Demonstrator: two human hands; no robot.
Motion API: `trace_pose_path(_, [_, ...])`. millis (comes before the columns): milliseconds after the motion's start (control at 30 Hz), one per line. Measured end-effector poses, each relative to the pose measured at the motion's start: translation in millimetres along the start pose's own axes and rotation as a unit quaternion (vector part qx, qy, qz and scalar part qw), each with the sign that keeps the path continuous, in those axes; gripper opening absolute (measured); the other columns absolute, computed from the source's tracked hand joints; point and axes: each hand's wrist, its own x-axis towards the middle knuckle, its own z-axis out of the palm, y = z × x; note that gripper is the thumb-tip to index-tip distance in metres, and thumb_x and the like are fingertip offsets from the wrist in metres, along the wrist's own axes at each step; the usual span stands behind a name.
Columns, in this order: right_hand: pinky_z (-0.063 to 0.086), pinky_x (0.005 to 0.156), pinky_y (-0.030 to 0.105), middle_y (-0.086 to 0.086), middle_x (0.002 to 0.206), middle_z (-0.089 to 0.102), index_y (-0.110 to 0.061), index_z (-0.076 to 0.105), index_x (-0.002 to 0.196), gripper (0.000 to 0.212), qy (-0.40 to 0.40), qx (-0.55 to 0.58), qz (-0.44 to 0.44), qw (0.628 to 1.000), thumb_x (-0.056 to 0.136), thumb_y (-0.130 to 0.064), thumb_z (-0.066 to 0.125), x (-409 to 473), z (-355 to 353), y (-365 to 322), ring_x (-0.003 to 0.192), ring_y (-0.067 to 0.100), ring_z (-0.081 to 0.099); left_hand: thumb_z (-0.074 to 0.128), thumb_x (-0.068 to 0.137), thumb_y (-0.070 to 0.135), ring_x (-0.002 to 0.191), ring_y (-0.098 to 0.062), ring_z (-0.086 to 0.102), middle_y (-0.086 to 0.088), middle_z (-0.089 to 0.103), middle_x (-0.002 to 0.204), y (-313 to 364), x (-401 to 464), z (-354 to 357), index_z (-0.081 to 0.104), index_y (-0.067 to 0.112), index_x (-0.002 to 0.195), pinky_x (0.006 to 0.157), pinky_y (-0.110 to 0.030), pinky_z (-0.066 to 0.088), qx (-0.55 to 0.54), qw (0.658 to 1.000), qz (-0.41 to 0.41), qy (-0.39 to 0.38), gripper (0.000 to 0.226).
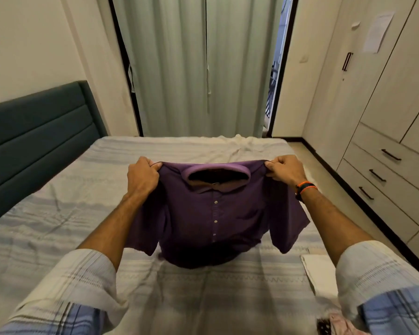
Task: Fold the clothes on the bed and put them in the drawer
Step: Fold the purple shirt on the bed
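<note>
A dark purple short-sleeved shirt (215,213) with a button placket and a lighter collar hangs in front of me over the bed (58,226). My left hand (142,176) grips its left shoulder and my right hand (286,171) grips its right shoulder, holding it spread. The hem bunches on the striped sheet below. A folded white cloth (321,276) lies on the bed at the right, partly under my right sleeve. A patterned pink garment (336,326) shows at the bottom right edge. The closed drawers (382,172) are in the wardrobe on the right.
A teal padded headboard (34,131) runs along the left. Pale curtains (203,68) cover the window beyond the bed. Tall wardrobe doors (385,68) stand above the drawers. A narrow strip of floor (329,180) separates the bed from the wardrobe.
</note>
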Motion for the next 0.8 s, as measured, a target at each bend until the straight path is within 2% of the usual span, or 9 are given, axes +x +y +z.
trace_pose_path(67, [0.061,0.082,0.044,0.008,0.075,0.076,-0.002,0.071,0.074,0.025,-0.026,-0.015,0.024,0.999,0.085,-0.025,0.070,-11.3,10.8,17.1,0.071,0.019,0.075,0.059,0.094,0.036,0.075,-0.028,0.067,-0.014,0.069,0.085,-24.4,-4.1,10.8,0.057,0.010,0.086,0.065,-0.034,0.054,0.020,0.998,-0.031,-0.042,0.027])
trace_pose_path(133, [0.061,0.080,0.044,0.010,0.074,0.076,-0.001,0.072,0.076,0.025,-0.051,-0.032,0.051,0.997,0.086,-0.023,0.070,-22.3,21.1,40.5,0.071,0.021,0.075,0.061,0.095,0.031,0.070,-0.025,0.068,-0.016,0.069,0.082,-47.8,-13.8,23.9,0.058,0.007,0.087,0.051,-0.021,0.046,0.033,0.995,-0.048,-0.082,0.026])
trace_pose_path(200, [0.062,0.079,0.043,0.011,0.073,0.075,-0.002,0.072,0.073,0.024,-0.069,-0.042,0.076,0.994,0.087,-0.022,0.070,-29.7,31.8,61.2,0.072,0.023,0.075,0.061,0.095,0.026,0.065,-0.022,0.069,-0.016,0.070,0.081,-64.2,-25.2,35.2,0.059,0.006,0.087,0.048,-0.017,0.044,0.034,0.991,-0.064,-0.112,0.022])
trace_pose_path(300, [0.062,0.077,0.039,0.013,0.075,0.075,-0.007,0.071,0.070,0.022,-0.086,-0.042,0.108,0.990,0.087,-0.020,0.070,-40.5,48.2,83.2,0.074,0.025,0.075,0.062,0.095,0.025,0.059,-0.022,0.071,-0.015,0.071,0.072,-92.1,-34.9,52.6,0.057,0.006,0.082,0.064,-0.032,0.058,0.009,0.983,-0.112,-0.144,0.024])
trace_pose_path(367, [0.062,0.072,0.035,0.014,0.077,0.074,-0.005,0.068,0.070,0.022,-0.098,-0.038,0.124,0.987,0.088,-0.017,0.069,-42.4,60.1,93.7,0.076,0.024,0.075,0.060,0.096,0.027,0.056,-0.022,0.071,-0.013,0.071,0.065,-108.5,-35.6,63.5,0.061,0.000,0.086,0.074,-0.038,0.060,-0.011,0.975,-0.147,-0.165,0.029])
trace_pose_path(433, [0.060,0.067,0.032,0.015,0.078,0.072,-0.004,0.066,0.071,0.022,-0.110,-0.035,0.138,0.984,0.090,-0.016,0.067,-41.2,71.7,101.7,0.077,0.024,0.074,0.059,0.097,0.027,0.057,-0.021,0.072,-0.013,0.072,0.070,-118.2,-34.9,73.3,0.064,-0.006,0.092,0.073,-0.036,0.060,-0.026,0.967,-0.177,-0.182,0.033])
trace_pose_path(533, [0.060,0.068,0.034,0.015,0.081,0.071,-0.005,0.065,0.071,0.023,-0.114,-0.022,0.163,0.980,0.091,-0.015,0.066,-33.4,89.1,115.7,0.079,0.024,0.073,0.061,0.096,0.025,0.066,-0.025,0.073,-0.014,0.071,0.086,-134.5,-28.0,89.6,0.064,-0.007,0.092,0.071,-0.038,0.061,-0.064,0.958,-0.213,-0.182,0.032])
trace_pose_path(667, [0.061,0.077,0.039,0.019,0.090,0.073,-0.007,0.065,0.071,0.024,-0.112,0.000,0.184,0.976,0.092,-0.018,0.066,-8.4,108.8,129.9,0.088,0.027,0.073,0.062,0.094,0.030,0.074,-0.024,0.073,-0.010,0.071,0.082,-149.7,-5.4,112.8,0.064,0.002,0.082,0.081,-0.044,0.060,-0.075,0.956,-0.225,-0.175,0.031])
trace_pose_path(800, [0.058,0.083,0.052,0.010,0.070,0.067,-0.015,0.061,0.058,0.030,-0.076,0.015,0.162,0.984,0.084,-0.027,0.066,40.6,115.0,121.6,0.074,0.026,0.065,0.058,0.095,0.035,0.080,-0.024,0.068,-0.006,0.063,0.078,-133.0,37.1,130.2,0.053,0.014,0.076,0.080,-0.044,0.059,-0.092,0.965,-0.189,-0.158,0.029])
